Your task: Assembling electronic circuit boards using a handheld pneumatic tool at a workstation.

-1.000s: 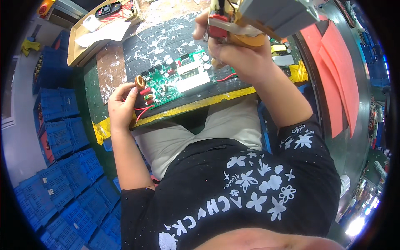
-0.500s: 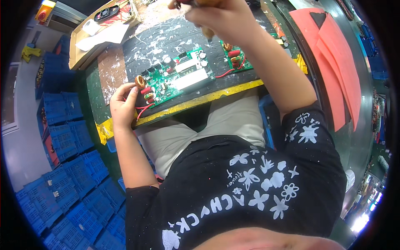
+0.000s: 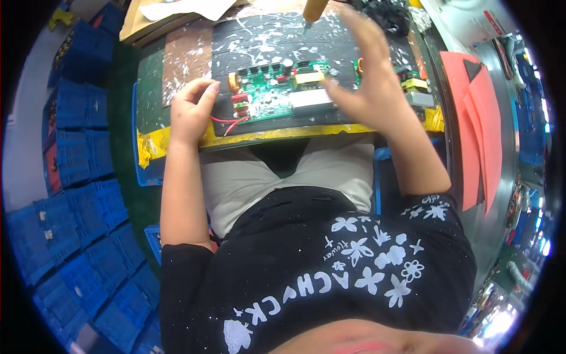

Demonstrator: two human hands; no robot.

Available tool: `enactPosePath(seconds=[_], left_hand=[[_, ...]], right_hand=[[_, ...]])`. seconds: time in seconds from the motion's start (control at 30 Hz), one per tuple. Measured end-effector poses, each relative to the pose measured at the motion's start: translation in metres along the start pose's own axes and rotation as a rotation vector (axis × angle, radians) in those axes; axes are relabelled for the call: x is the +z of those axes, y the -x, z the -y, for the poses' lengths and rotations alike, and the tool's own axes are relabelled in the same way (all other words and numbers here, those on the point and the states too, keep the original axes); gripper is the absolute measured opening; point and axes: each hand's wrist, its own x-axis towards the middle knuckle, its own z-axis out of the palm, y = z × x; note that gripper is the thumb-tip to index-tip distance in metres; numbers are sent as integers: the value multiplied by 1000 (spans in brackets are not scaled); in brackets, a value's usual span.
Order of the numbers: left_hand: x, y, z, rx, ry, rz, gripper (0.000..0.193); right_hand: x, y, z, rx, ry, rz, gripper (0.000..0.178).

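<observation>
Circuit board (image 3: 268,101) lies flat on the tabletop (image 3: 247,44), near the front edge, its long axis running left to right, nearly along that edge, with the right end tipped slightly away from the person. Its coil end points left, towards the left hand (image 3: 191,112); the pale metal bar (image 3: 312,99) fills the near side of the right half. The left hand rests just beside the left end, fingers curled, thumb against the forefinger; whether anything is pinched there, I cannot tell. The right hand (image 3: 372,88), blurred by motion, has its fingers spread and visibly grips nothing. It comes in front of the board's right end and partly hides a second board (image 3: 415,88) further right; whether it touches either, I cannot tell. Beyond it, a tool with an orange handle (image 3: 315,9) hangs tip down, apart from the hand. Yellow tape (image 3: 277,134) covers the front edge, a black plastic bag (image 3: 386,16) lies at the far right, and red sheets (image 3: 471,118) lie beyond the right side. The board is green, crowded with parts: a copper coil (image 3: 234,82), red components (image 3: 239,98), black pieces along the far edge, a yellow-topped block (image 3: 308,78) and red wires (image 3: 222,121) trailing off the near left corner.
</observation>
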Motion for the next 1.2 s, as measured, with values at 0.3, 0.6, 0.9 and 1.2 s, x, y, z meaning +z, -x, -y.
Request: enactPosePath(seconds=[0.3, 0.6, 0.9, 1.2], left_hand=[[0, -18, 18, 130, 201, -72, 34], [-14, -39, 40, 75, 270, -169, 51], [-62, -50, 67, 76, 316, -119, 53], [-47, -50, 56, 62, 207, -114, 49]], right_hand=[[31, -42, -15, 16, 349, 879, 47], [-76, 32, -14, 151, 132, 697, 47], [-94, 268, 2, 762, -27, 147, 47], [-4, 403, -105, 1247, 337, 234, 59]])
